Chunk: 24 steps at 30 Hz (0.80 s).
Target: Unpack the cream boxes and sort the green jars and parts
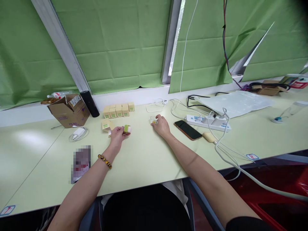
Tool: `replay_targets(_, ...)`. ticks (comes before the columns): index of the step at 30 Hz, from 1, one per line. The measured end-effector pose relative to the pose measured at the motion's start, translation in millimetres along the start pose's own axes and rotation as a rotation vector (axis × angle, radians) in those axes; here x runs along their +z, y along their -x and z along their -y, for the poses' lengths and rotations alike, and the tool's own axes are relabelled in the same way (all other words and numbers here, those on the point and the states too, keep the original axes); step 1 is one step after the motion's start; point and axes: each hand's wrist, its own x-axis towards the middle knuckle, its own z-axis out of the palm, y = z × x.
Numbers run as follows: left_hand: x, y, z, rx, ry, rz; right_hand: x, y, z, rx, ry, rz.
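My left hand (117,136) is closed around a small green and pale pink item (127,129), whose exact kind I cannot make out. Just behind that hand lies an opened small beige carton (106,125), its flap raised. Farther back, several matching beige cartons (119,110) with green labels stand in a row. My right hand (161,125) pinches a small clear plastic piece (153,120) with a bit of yellow in it, low over the table. Its fingers partly hide the piece.
A black phone (188,129) and a white power strip (208,122) with cables lie to the right. At left are a cardboard box (68,112), a black cylinder (89,103), a white charger (79,133) and a pixelated device (81,163). The table's (144,166) front edge runs before me.
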Motion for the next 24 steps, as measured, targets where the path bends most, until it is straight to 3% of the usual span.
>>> replay_targets(13,2,1,-1,-0.026,0.041,0.006,-1,1,2,-0.004,-0.001,0.011)
replay_targets(18,2,1,-1,-0.039,0.067,0.023,-11,7,8,-0.066,-0.049,-0.152)
replay_targets(21,2,3,-1,0.002,0.096,0.065,-18,20,24,-0.206,-0.185,-0.215)
replay_targets(24,4,5,-2,0.094,0.142,0.119,-18,42,53,-0.271,-0.517,-0.063)
